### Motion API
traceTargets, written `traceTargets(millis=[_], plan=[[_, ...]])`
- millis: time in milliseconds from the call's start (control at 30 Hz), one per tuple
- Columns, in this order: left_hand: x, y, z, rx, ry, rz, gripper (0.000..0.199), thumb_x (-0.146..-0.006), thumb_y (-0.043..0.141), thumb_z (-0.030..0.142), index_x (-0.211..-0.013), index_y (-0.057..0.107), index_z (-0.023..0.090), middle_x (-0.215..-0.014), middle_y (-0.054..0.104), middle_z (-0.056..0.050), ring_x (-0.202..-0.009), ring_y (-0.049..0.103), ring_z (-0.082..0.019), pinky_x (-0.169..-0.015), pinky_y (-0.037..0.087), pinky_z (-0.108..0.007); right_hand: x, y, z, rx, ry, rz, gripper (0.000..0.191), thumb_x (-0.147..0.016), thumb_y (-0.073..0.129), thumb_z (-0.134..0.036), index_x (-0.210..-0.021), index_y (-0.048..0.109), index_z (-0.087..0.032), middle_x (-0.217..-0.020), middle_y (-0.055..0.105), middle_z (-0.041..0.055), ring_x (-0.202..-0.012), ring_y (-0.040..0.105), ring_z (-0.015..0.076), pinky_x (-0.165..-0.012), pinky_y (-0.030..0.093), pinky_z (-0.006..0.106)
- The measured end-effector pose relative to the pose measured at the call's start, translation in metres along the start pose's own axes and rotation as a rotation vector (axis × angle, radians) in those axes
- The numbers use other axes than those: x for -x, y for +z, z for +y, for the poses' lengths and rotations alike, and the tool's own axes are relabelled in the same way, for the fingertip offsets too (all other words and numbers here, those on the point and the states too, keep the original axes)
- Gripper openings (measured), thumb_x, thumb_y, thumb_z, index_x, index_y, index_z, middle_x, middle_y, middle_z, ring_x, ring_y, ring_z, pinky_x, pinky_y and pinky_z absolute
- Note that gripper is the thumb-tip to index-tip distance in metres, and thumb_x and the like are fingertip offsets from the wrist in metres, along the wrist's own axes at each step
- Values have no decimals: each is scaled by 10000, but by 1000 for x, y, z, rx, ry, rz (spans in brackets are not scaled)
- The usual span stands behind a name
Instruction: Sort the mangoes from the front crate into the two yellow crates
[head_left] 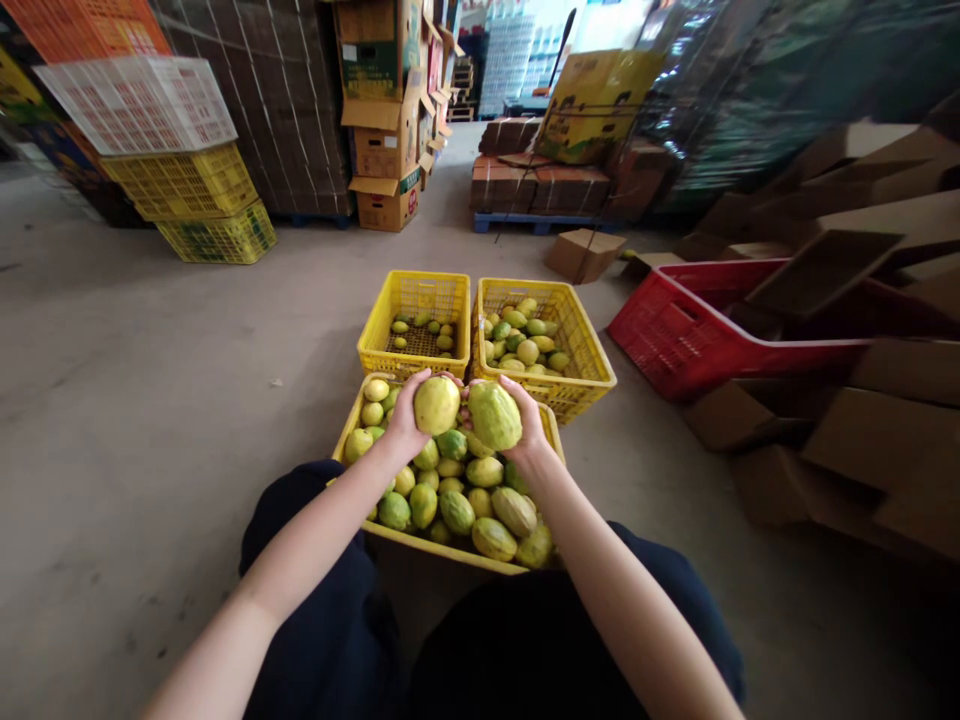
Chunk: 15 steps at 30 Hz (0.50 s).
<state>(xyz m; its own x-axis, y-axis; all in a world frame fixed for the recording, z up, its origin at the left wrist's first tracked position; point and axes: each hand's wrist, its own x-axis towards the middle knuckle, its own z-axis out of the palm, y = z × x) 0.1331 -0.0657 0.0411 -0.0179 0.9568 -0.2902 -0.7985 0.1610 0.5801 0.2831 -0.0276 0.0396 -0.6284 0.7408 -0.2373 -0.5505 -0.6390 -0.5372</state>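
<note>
Side by side above the near yellow crate [442,548], each of my hands grips one fruit. My left hand [406,420] is closed round a smooth, round yellow guava [437,405]. In my right hand [530,425] is a larger, bumpy yellow-green guava [495,416]. The fingers of both hands are partly hidden behind the fruit. Below them, many green and yellow guavas [457,511] fill the near crate. Just beyond stand two more yellow crates: the left one [367,330] has several guavas on its floor, the right one [592,345] a bigger pile.
A red crate [656,335] with cardboard in it stands at the right, amid loose cardboard boxes [885,440]. Stacked crates [191,185] are at the far left. Behind are stacked cartons [382,150] and a blue pallet [517,222] loaded with flattened cardboard. My knees flank the near crate.
</note>
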Motion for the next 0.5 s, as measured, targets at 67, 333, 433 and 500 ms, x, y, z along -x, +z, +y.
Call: traceTargets(millis=[67, 333, 433, 500], plan=[[0, 0, -1, 32, -9, 10, 238, -866, 514, 339, -761, 684, 209, -766, 719, -57, -840, 704, -250, -752, 561, -348, -1, 2, 2, -23, 11, 29, 193, -825, 550, -325, -912, 658, -190, -750, 747, 57, -699, 733, 235, -604, 631, 354], [-2, -1, 1, 102, -26, 82, 214, -848, 524, 357, -923, 674, 224, -871, 741, -63, -944, 712, -251, -795, 566, -349, -5, 10, 9, -76, -54, 172, 264, -833, 550, -355, -1025, 668, -217, -732, 749, 51, -714, 740, 254, -625, 642, 389], [-1, 4, 1, 138, -21, 102, 284, -845, 507, 370, -1023, 664, 215, -899, 750, -71, -955, 713, -242, -819, 560, -344, -9, 6, 12, -46, -165, 224, 264, -805, 586, -382, -989, 676, -215, -738, 755, 52, -738, 747, 266, -648, 645, 400], [0, 8, 0, 176, -7, 110, 320, -856, 469, 367, -1050, 665, 204, -890, 755, -70, -960, 713, -233, -848, 556, -345, -13, 1, 16, -40, -232, 243, 245, -798, 598, -394, -940, 682, -213, -727, 755, 43, -762, 751, 265, -669, 645, 392]])
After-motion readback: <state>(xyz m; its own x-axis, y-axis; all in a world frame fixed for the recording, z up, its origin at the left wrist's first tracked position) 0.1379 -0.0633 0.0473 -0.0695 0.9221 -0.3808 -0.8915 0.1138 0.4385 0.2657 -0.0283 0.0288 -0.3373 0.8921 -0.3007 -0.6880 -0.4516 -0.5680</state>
